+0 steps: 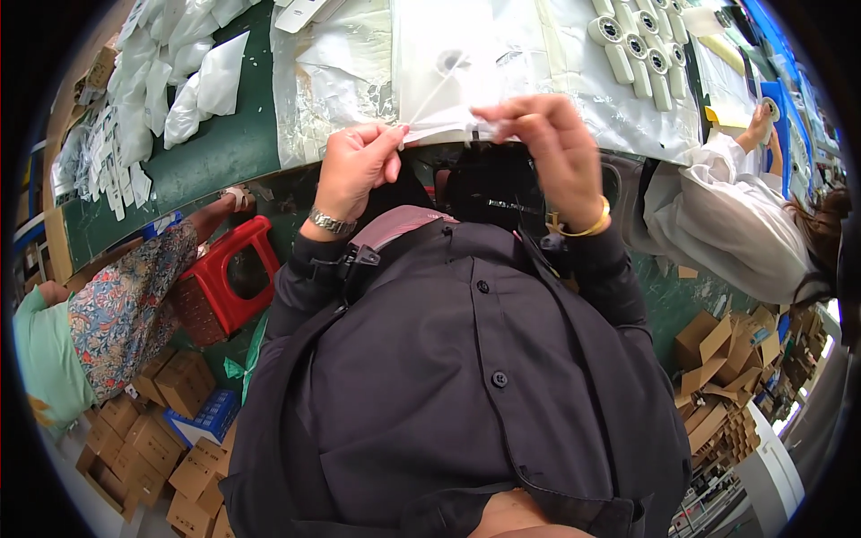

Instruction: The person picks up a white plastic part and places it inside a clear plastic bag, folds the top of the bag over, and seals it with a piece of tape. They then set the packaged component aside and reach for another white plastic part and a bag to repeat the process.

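Observation:
A translucent white plastic bag (439, 99) lies at the table's front edge, and a round-ended pale part (451, 61) shows faintly through it. My left hand (360, 166) pinches the bag's near left corner between thumb and forefinger. At the near right side of the bag is my right hand (560, 148), slightly smeared by motion, with thumb and forefinger closed on the bag's edge. A metal-banded watch (332, 221) is on my left wrist and a gold bangle (587, 224) on my right.
White handled parts with round ends (635, 45) stand in rows at the right. Filled white bags (197, 99) pile up on the green table (260, 103) at the left. A person in white (717, 215) works at the right; another sits left near a red stool (242, 282). Cardboard boxes (184, 381) fill the floor.

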Motion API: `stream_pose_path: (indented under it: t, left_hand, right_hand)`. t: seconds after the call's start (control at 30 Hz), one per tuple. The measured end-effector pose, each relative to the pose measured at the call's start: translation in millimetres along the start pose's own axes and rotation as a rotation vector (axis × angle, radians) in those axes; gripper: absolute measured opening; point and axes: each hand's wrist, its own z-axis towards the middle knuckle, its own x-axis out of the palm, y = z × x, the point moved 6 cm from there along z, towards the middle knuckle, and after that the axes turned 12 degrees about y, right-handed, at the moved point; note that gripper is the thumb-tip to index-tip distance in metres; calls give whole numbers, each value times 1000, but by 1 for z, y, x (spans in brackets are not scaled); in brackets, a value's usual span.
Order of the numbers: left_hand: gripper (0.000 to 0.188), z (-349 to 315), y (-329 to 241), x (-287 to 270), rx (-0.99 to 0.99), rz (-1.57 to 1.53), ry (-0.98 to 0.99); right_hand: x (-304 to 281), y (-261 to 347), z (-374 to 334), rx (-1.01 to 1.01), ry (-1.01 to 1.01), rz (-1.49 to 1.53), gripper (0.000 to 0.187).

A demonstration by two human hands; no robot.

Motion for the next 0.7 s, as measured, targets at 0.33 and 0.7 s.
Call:
stream_pose_path:
  t: [0.33,0.7]
  left_hand:
    - [18,-16,-28,-31,201,371,-28]
    - [49,-4,-54,13,874,1363,-83]
  right_hand:
    - [-61,5,-40,62,-171,-1299,32]
    - [4,-37,7,-313,165,-1253,43]
